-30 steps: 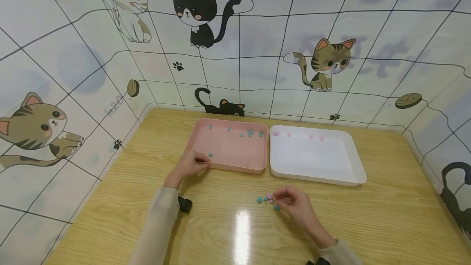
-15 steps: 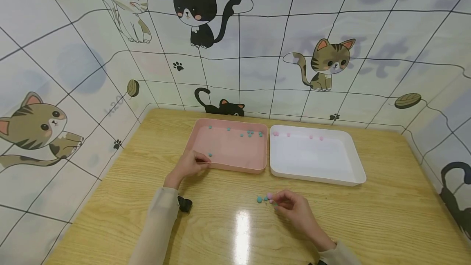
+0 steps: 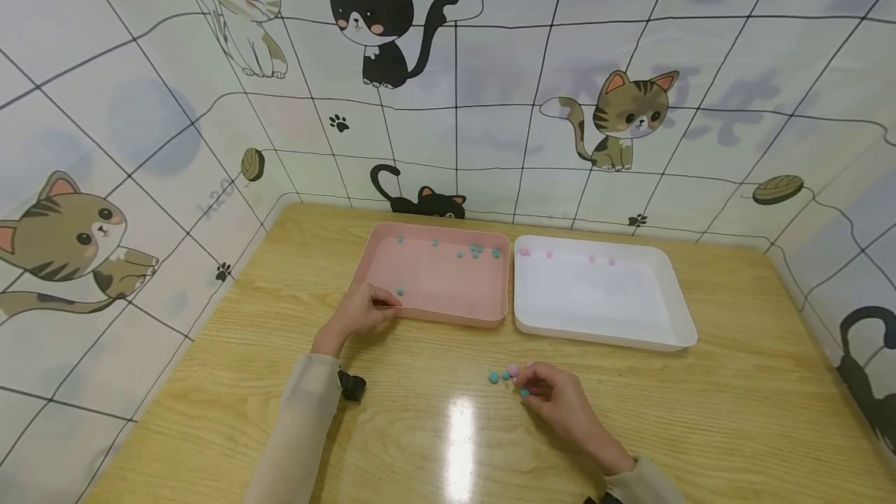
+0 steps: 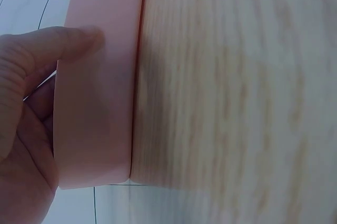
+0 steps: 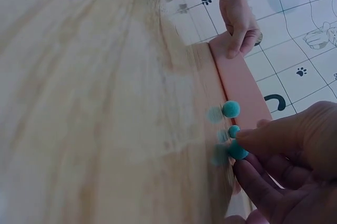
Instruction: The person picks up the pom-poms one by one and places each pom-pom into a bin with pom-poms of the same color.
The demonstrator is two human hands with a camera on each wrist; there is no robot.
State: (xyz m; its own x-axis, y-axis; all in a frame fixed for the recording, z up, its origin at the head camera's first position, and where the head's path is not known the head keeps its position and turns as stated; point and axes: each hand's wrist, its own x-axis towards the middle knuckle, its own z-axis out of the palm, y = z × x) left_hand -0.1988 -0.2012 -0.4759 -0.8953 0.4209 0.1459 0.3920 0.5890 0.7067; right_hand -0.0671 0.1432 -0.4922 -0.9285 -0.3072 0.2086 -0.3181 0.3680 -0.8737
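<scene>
My left hand (image 3: 360,311) grips the near left rim of the pink tray (image 3: 444,278). Its thumb presses the outer wall in the left wrist view, with the fingers behind the rim. Several teal pom-poms lie in that tray. On the table in front of the trays, my right hand (image 3: 563,407) pinches a teal pom-pom (image 5: 238,149) between thumb and index finger, down at the tabletop. Just left of the fingertips lie a larger teal pom-pom (image 3: 493,377), a small teal one (image 3: 505,376) and a pink one (image 3: 513,370). Another pink one is partly hidden by the fingers.
A white tray (image 3: 602,302) stands right of the pink one, with several pink pom-poms along its far side. The wooden table (image 3: 399,426) meets a cat-patterned wall covering (image 3: 490,138) at the back and sides.
My right fingertips have come down and closed around the teal pom-pom that lay beside them. The left hand keeps its hold on the pink tray; the head view has tilted slightly.
</scene>
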